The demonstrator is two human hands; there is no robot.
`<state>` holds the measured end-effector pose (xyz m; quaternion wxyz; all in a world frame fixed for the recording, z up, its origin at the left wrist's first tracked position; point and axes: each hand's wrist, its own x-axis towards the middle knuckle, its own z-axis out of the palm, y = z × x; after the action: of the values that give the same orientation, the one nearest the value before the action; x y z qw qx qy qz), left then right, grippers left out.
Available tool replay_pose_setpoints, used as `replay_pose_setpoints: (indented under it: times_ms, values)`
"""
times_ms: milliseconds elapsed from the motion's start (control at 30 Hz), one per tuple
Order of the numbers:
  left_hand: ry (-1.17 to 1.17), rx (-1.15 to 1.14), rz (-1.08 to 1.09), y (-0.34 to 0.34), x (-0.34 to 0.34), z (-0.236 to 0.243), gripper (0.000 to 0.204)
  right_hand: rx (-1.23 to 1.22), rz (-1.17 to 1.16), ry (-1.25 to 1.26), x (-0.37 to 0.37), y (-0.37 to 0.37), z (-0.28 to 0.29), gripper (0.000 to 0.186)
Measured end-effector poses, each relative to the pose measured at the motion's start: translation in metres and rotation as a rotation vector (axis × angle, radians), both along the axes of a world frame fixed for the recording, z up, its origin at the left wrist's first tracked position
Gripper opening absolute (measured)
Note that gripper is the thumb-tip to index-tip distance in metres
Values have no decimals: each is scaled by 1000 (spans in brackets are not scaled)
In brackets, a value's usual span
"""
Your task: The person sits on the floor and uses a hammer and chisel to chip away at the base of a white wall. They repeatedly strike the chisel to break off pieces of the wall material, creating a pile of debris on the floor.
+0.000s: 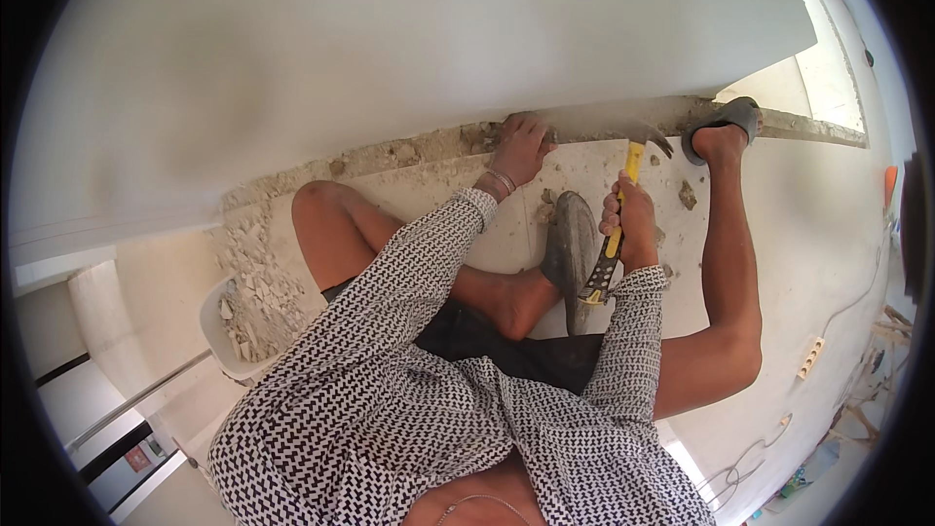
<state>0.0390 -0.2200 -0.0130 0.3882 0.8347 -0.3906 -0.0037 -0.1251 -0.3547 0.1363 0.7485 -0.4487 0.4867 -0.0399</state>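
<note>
My right hand grips a claw hammer by its yellow and black handle. The hammer's head, slightly blurred, is over a rough broken strip along the foot of the white wall. To the left of it, my left hand reaches down to the same strip with its fingers curled. Whatever those fingers hold is hidden from view. Loose chunks of rubble and crumbs lie on the pale floor around the hammer.
A white tub with broken rubble stands at left, more debris beside it. The wall rises close ahead. My legs are spread on the floor, with grey sandals on my feet. A power strip and cable lie at right.
</note>
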Motion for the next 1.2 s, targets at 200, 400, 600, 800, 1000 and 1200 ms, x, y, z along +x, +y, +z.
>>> replay_pose_setpoints:
  times_ms: [200, 400, 600, 800, 1000, 1200]
  values:
    - [-64, 52, -193, -16, -5, 11, 31, -14, -96, -55, -19, -15, 4, 23]
    - [-268, 135, -227, 20, 0, 1, 33, 4, -94, -65, -23, -10, 1, 23]
    - [-2, 140, -90, 48, -7, 22, 33, 33, -87, -83, -15, -6, -3, 24]
    - [-107, 89, -236, 53, -14, 31, 35, -8, -54, -66, -4, 1, -3, 25]
    - [-193, -74, -393, 43, -11, 16, 34, 11, 2, -23, -11, 8, 0, 24]
    - [-246, 14, -258, 27, -11, 11, 32, 20, -53, -81, -9, 1, 1, 24]
